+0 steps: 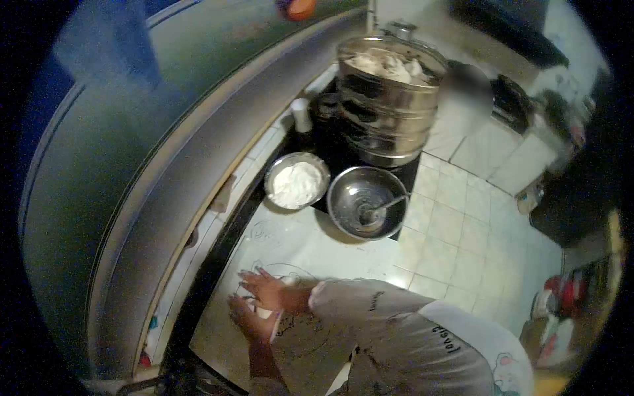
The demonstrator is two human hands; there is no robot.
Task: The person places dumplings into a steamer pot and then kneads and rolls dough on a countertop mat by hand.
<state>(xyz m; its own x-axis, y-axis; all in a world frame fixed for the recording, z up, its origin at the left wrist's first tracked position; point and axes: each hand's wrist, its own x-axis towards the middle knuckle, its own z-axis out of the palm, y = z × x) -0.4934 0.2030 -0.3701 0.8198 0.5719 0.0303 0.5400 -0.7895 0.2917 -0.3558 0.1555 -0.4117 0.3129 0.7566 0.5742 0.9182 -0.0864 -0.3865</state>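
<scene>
My right hand [267, 289] lies palm down on the pale work surface [264, 244], its fingers spread. Just below it in the view, my left hand [252, 320] also rests low over the surface with its fingers stretched out. A small piece of white dough [264, 312] shows between the two hands, partly covered by them. Beyond the hands sit a metal bowl of white flour [297, 185] and a metal bowl with a utensil [366, 201] inside.
A tall stacked metal steamer [386, 105] holding pale items stands on the dark stove behind the bowls. A white-capped container [301, 115] is beside it. Tiled floor [449, 218] lies to the right, and a ledge [198, 231] runs along the left.
</scene>
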